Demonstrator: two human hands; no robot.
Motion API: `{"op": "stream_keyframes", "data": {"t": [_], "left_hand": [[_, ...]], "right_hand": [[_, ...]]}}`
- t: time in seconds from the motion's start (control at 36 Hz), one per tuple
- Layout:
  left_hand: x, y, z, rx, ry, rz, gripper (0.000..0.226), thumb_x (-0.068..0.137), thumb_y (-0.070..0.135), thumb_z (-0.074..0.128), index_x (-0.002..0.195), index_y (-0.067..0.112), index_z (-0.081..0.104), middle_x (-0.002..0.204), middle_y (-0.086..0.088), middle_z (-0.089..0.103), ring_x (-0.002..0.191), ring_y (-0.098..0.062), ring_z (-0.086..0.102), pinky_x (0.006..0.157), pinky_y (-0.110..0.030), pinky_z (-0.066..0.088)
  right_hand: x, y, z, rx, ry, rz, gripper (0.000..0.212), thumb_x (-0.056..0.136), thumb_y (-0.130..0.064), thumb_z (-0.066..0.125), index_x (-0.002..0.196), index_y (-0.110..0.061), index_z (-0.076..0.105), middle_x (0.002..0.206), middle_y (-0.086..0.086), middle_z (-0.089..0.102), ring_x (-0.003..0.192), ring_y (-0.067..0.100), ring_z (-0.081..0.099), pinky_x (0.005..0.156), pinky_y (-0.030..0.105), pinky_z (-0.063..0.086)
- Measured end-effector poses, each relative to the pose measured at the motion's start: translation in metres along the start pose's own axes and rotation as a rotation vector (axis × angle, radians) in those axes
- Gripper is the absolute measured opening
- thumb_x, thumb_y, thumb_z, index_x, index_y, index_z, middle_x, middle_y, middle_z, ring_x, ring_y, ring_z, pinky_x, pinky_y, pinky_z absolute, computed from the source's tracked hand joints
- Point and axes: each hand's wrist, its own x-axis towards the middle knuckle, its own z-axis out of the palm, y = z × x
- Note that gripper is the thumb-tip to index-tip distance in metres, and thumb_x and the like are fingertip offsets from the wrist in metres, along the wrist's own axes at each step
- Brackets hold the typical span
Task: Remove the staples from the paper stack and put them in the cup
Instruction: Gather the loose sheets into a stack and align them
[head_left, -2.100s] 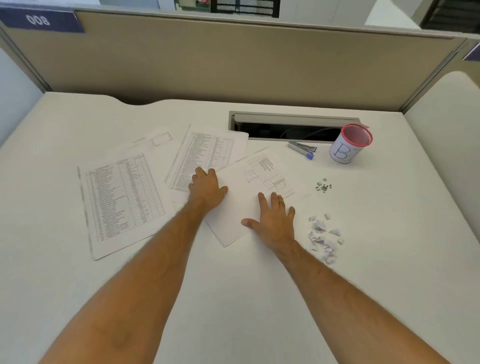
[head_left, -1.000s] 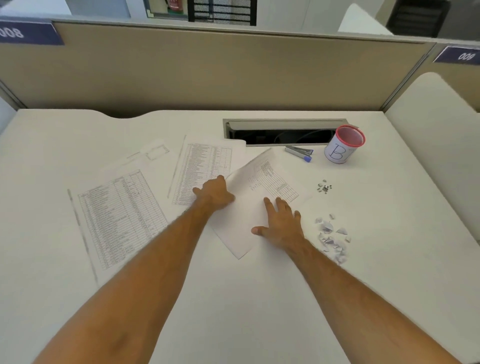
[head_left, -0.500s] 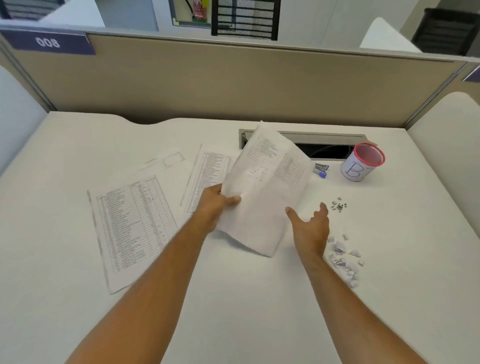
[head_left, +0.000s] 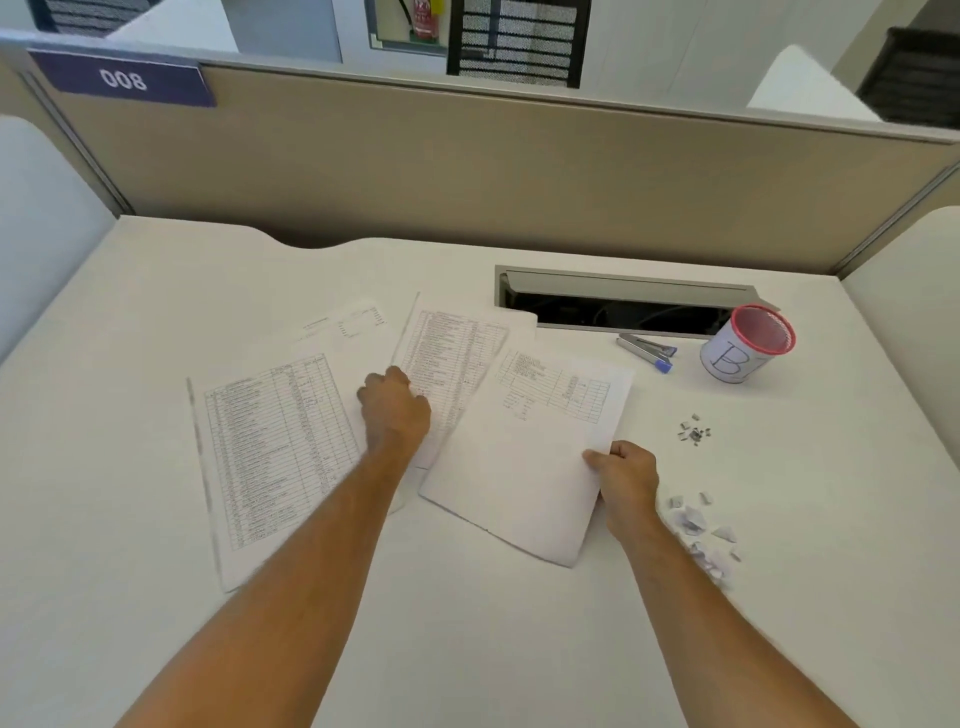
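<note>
The loose staples (head_left: 693, 433) are seen as a small grey cluster on the tabletop (head_left: 156, 322), at about one o'clock from the right hand (head_left: 626, 467) and near it; the left hand (head_left: 395, 410) is well apart from them, so the right is judged the nearer for gathering. The cup (head_left: 748, 344), red-rimmed and upright, stands further on at roughly one o'clock from the cluster, beside the stapler tool (head_left: 647, 351). The right hand is closed on the right edge of a sheet (head_left: 524, 457), which is pinched between thumb and fingers; its long axis runs from seven to one o'clock. The left hand is curled, knuckles up, on the overlapping papers (head_left: 275, 441); whether anything is gripped cannot be told. Torn paper scraps (head_left: 698, 530) lie beside the right wrist. The white tabletop is bounded by a beige partition (head_left: 467, 171), with a cable slot (head_left: 623, 306) at twelve o'clock.
</note>
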Motion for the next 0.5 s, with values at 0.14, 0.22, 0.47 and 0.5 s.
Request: {"op": "stream_keyframes", "data": {"t": [0.14,0.22,0.47,0.5], "left_hand": [[0.012,0.002,-0.001,0.290,-0.020,0.000,0.063,0.095,0.038,0.069,0.140,0.004,0.043,0.140,-0.023,0.046,0.131,-0.040,0.043,0.110,-0.051,0.038],[0.017,0.010,-0.004,0.360,-0.044,-0.037,0.072,0.092,0.042,0.073,0.143,0.005,0.039,0.141,-0.024,0.047,0.131,-0.040,0.045,0.109,-0.052,0.038],[0.032,0.021,-0.007,0.327,-0.094,-0.210,0.065,0.089,0.035,0.077,0.140,0.009,0.046,0.141,-0.017,0.054,0.135,-0.036,0.046,0.112,-0.051,0.036],[0.032,0.021,-0.007,0.353,-0.090,-0.206,0.065,0.089,0.036,0.077,0.140,0.008,0.047,0.143,-0.018,0.051,0.136,-0.036,0.045,0.112,-0.051,0.036]], "right_hand": [[0.005,-0.005,0.001,-0.085,-0.003,0.007,0.021,0.074,-0.012,0.073,0.072,-0.003,0.055,0.074,0.008,0.060,0.065,0.022,0.052,0.060,0.032,0.042],[0.005,-0.006,0.000,-0.107,-0.009,0.000,0.019,0.074,-0.012,0.074,0.072,-0.013,0.056,0.074,0.008,0.061,0.066,0.023,0.053,0.061,0.033,0.043],[0.000,-0.008,0.001,-0.163,-0.007,-0.020,0.033,0.081,-0.009,0.073,0.065,-0.014,0.045,0.071,0.007,0.057,0.064,0.023,0.050,0.060,0.031,0.040],[0.000,-0.008,0.001,-0.165,-0.007,-0.022,0.032,0.081,-0.009,0.073,0.066,-0.013,0.045,0.072,0.007,0.057,0.065,0.023,0.050,0.061,0.031,0.040]]}}
